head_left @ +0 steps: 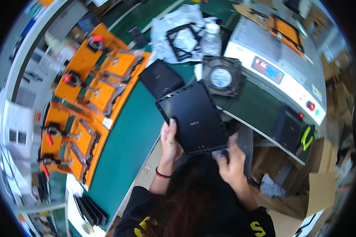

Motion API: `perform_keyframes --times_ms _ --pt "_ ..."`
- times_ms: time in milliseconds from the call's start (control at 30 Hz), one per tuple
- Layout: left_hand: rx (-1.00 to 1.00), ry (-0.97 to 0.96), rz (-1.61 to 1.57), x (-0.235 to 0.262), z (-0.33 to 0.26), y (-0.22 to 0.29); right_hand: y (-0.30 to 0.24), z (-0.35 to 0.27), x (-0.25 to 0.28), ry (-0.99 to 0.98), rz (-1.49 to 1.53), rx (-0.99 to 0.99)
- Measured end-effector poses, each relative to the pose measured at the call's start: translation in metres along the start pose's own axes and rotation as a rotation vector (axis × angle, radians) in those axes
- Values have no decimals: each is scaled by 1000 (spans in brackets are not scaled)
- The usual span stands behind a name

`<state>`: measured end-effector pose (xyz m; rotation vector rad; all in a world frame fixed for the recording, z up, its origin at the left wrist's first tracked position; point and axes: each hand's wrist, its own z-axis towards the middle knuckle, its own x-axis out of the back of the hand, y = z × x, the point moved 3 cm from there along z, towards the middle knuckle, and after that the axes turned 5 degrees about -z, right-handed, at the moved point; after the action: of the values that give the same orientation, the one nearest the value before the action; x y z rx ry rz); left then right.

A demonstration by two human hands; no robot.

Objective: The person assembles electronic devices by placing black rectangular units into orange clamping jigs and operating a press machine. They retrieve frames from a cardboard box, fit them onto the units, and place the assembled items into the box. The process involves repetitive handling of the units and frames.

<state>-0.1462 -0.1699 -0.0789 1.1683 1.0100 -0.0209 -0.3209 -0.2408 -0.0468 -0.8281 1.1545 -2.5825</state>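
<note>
My left hand (171, 144) grips a black rectangular plastic cover (194, 120) by its left edge, thumb on top. The cover has a raised rim with small notches and is held tilted above the bench edge. At its lower right corner, my right hand (231, 164) has its fingers closed around a small dark grey piece (217, 153) against the cover's edge; its kind is too blurred to make out. Just beyond lies a similar black cover (161, 78) on the green bench mat (124, 130), partly overlapped by the held one.
An orange fixture (103, 118) with red-handled toggle clamps stands at left. A round fan (221, 77), a clear bottle (212, 39) and a black frame (184, 41) lie beyond. At right are a machine with a display (267, 70), green-handled pliers (305, 139) and cardboard boxes (320, 189).
</note>
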Motion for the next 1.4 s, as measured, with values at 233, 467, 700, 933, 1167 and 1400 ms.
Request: perform_keyframes --times_ms 233,467,700,933,1167,1400 --pt "-209 282 -51 56 -11 64 -42 31 -101 -321 87 165" --pt "-1251 536 952 114 55 186 -26 59 -132 -336 424 -240" --pt "-2069 828 1947 113 197 302 2 64 -141 -372 362 -306" --pt "-2 636 2041 108 254 420 -11 67 -189 -621 425 -379" --pt "-1091 535 1726 89 153 377 -15 125 -316 -693 639 -364" --pt "-121 1060 1670 134 42 273 -19 138 -404 -941 736 -448"
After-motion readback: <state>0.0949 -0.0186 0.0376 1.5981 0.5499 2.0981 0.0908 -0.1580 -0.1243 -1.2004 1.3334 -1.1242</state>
